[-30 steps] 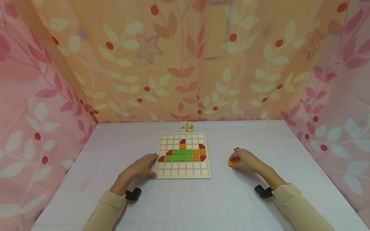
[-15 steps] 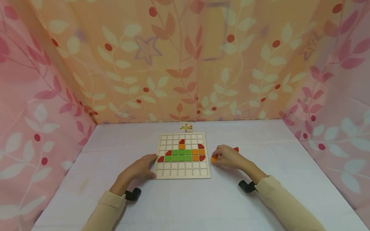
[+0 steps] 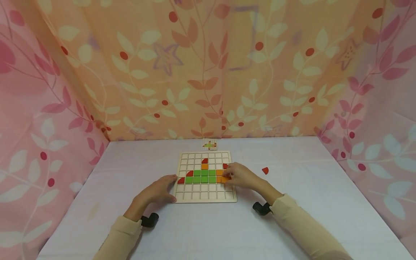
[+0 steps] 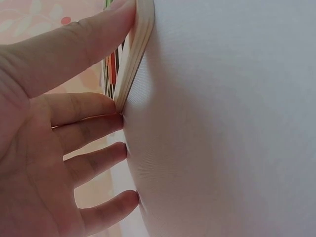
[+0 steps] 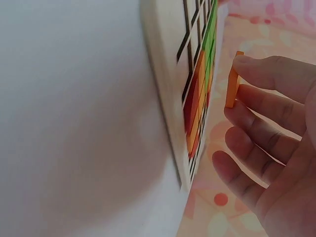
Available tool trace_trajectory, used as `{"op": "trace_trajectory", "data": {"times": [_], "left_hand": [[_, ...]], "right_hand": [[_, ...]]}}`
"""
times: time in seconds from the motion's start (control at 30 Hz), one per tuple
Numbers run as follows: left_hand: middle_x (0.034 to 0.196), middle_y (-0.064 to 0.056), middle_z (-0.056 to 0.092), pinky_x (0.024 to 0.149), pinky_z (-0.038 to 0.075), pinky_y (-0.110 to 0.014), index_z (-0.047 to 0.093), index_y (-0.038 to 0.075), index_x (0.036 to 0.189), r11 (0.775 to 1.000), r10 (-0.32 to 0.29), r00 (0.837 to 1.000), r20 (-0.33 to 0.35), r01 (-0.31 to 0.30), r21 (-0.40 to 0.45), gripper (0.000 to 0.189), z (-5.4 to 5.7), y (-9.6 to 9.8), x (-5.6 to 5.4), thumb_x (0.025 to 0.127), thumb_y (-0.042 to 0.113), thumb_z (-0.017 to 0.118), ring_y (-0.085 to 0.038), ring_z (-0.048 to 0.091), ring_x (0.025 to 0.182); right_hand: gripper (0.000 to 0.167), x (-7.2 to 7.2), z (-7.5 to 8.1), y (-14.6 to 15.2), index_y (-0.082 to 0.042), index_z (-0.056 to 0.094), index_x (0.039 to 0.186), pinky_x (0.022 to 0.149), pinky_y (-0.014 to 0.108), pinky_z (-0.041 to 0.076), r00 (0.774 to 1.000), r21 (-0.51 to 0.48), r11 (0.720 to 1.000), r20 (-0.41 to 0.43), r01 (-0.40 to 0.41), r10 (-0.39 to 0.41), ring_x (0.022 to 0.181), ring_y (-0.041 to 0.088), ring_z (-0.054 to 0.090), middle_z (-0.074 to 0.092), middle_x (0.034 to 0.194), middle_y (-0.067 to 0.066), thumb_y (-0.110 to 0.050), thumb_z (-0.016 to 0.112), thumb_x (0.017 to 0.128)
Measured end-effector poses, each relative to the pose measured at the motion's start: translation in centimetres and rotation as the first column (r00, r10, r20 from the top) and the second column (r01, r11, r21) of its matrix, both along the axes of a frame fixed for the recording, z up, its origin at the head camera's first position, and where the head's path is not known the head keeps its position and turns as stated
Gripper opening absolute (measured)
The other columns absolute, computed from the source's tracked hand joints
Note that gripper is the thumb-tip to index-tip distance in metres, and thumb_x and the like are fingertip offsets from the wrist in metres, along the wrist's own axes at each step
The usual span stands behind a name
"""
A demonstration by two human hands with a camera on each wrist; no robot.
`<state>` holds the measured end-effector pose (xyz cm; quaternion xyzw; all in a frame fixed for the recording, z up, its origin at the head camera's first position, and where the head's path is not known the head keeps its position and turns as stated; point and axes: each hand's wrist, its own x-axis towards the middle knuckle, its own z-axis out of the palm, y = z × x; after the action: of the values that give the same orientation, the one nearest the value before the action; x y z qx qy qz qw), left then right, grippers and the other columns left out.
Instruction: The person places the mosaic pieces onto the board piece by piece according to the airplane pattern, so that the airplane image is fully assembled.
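A wooden grid board (image 3: 204,196) lies mid-table in the head view. Green square tiles (image 3: 204,176), orange squares and red quarter-round pieces (image 3: 190,173) sit in its cells. Against the board's left edge rests my left hand (image 3: 159,188); its thumb and fingers are spread, and in the left wrist view the thumb lies on the board's edge (image 4: 136,54). My right hand (image 3: 243,176) is over the board's right side and hides some cells there. Between its thumb and fingertips it pinches an orange square tile (image 5: 232,86), held apart from the board in the right wrist view.
A loose red quarter-round piece (image 3: 265,170) lies on the white cloth (image 3: 292,162) right of the board. Behind the board is a small pattern card (image 3: 209,144). Floral curtains (image 3: 208,90) enclose the table at the back and sides.
My right hand has carried the orange tile leftward from the right of the table to over the board's right side, uncovering the loose red piece. My left hand stays at the board's edge.
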<state>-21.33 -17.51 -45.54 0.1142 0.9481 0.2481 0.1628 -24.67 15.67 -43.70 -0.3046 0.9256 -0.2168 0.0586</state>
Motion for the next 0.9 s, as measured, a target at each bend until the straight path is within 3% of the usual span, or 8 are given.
{"op": "trace_trajectory", "data": {"times": [0.23,0.47,0.63,0.9], "left_hand": [[0.154,-0.017,0.039,0.116,0.029,-0.055,0.041,0.001,0.147,1.000,-0.006,1.000,-0.005,0.006,-0.006,0.088,0.0,0.0,0.0,0.072,0.015,0.085,-0.038,0.032,0.144],[0.153,-0.018,0.040,0.116,0.029,-0.056,0.041,0.000,0.146,1.000,-0.003,1.000,-0.007,0.003,0.000,0.088,-0.1,0.1,-0.1,0.072,0.014,0.085,-0.038,0.033,0.144],[0.153,-0.017,0.040,0.116,0.029,-0.055,0.041,0.000,0.146,1.000,-0.003,1.000,-0.008,0.003,-0.013,0.088,-0.1,0.1,-0.1,0.072,0.015,0.085,-0.038,0.033,0.144],[0.153,-0.017,0.040,0.116,0.029,-0.056,0.041,0.001,0.146,1.000,0.000,1.000,-0.012,0.000,-0.017,0.088,0.0,0.1,0.0,0.072,0.016,0.085,-0.037,0.033,0.144]], "right_hand": [[0.025,0.1,0.1,-1.4,-0.009,0.076,0.104,0.076,0.029,0.045,1.000,-0.007,1.000,0.007,-0.012,0.012,0.085,0.013,0.049,0.062,0.089,-0.002,-0.021,0.077,0.082],[0.021,0.1,0.3,-2.5,-0.008,0.076,0.100,0.070,0.023,0.042,0.997,-0.014,0.998,-0.046,-0.064,0.063,0.079,0.011,0.048,0.063,0.086,-0.002,-0.019,0.076,0.082],[0.021,0.2,0.3,-3.4,-0.007,0.076,0.100,0.072,0.024,0.043,0.997,-0.015,0.998,-0.040,-0.064,0.063,0.080,0.012,0.048,0.062,0.088,0.000,-0.018,0.077,0.082],[0.022,0.4,0.2,-5.2,-0.010,0.076,0.101,0.073,0.025,0.045,0.995,0.030,0.996,-0.051,-0.079,0.080,0.081,0.012,0.050,0.063,0.089,-0.001,-0.022,0.077,0.082]]}}
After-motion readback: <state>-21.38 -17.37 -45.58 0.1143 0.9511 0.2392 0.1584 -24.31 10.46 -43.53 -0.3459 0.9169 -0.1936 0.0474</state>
